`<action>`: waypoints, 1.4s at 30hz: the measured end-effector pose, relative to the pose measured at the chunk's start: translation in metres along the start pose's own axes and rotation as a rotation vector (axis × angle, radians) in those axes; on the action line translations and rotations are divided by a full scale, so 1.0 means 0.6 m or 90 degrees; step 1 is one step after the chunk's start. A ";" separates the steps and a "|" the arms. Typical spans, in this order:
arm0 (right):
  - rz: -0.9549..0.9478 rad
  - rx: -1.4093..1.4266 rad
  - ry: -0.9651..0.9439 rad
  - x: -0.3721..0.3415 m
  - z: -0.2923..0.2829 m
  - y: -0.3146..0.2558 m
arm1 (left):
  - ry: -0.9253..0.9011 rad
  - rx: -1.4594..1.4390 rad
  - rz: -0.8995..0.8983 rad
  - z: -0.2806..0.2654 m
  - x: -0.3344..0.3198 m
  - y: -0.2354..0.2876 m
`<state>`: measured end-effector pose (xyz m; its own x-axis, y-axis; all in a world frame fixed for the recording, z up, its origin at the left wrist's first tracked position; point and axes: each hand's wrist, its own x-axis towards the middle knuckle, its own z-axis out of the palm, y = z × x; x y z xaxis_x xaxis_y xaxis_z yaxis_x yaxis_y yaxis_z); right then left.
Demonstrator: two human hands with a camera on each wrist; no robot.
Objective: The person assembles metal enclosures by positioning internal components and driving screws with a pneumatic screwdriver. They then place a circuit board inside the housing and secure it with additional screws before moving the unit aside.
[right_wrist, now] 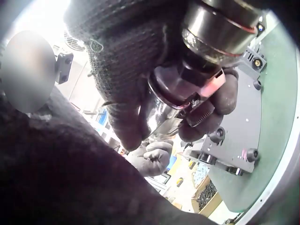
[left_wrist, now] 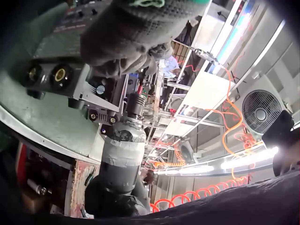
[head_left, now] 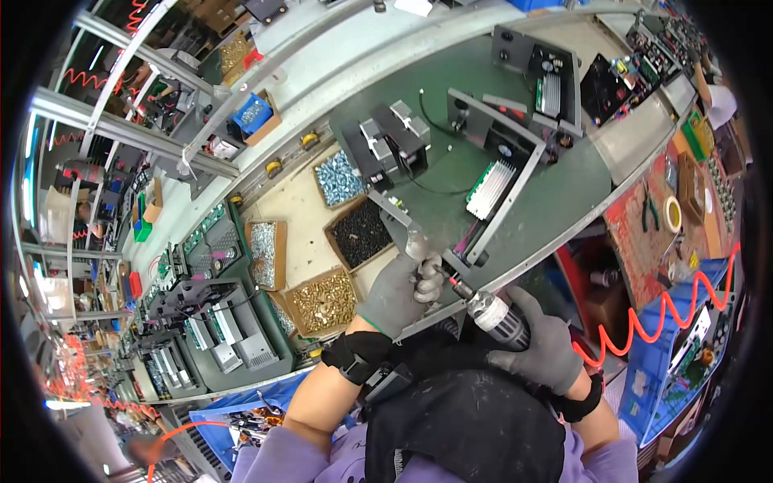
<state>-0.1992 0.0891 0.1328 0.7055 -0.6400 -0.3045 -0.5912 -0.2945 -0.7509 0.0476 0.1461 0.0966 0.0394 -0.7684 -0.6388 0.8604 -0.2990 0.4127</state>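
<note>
In the head view, my gloved right hand (head_left: pixel 543 342) grips a power screwdriver (head_left: pixel 501 320) with a pale label band, its bit directed at the end of a grey metal chassis (head_left: pixel 515 181). The screwdriver's silver collar (right_wrist: pixel 218 35) fills the top of the right wrist view. My gloved left hand (head_left: pixel 398 294) is close to the bit and the chassis end, its fingers curled in; I cannot tell whether something small is inside them. The left wrist view has the driver's nose (left_wrist: pixel 136 105) below the left hand (left_wrist: pixel 136 35), beside round black feet (left_wrist: pixel 61 75) on the chassis.
Boxes of brass screws (head_left: pixel 322 302), black screws (head_left: pixel 360 233) and silver screws (head_left: pixel 262 253) stand left of the green bench mat (head_left: pixel 555 213). Another chassis (head_left: pixel 535 76) lies farther back. A red coiled hose (head_left: pixel 644 322) hangs at the right near a blue bin (head_left: pixel 644 394).
</note>
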 end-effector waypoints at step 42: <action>0.110 0.116 -0.023 -0.027 0.075 0.229 | 0.093 1.397 0.543 0.006 0.074 -0.058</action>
<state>-0.2740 0.0908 0.0083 0.6159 -0.6431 -0.4550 -0.6256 -0.0481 -0.7787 0.0177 0.1201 0.0563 0.0646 -0.9979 -0.0017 -0.9634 -0.0628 0.2604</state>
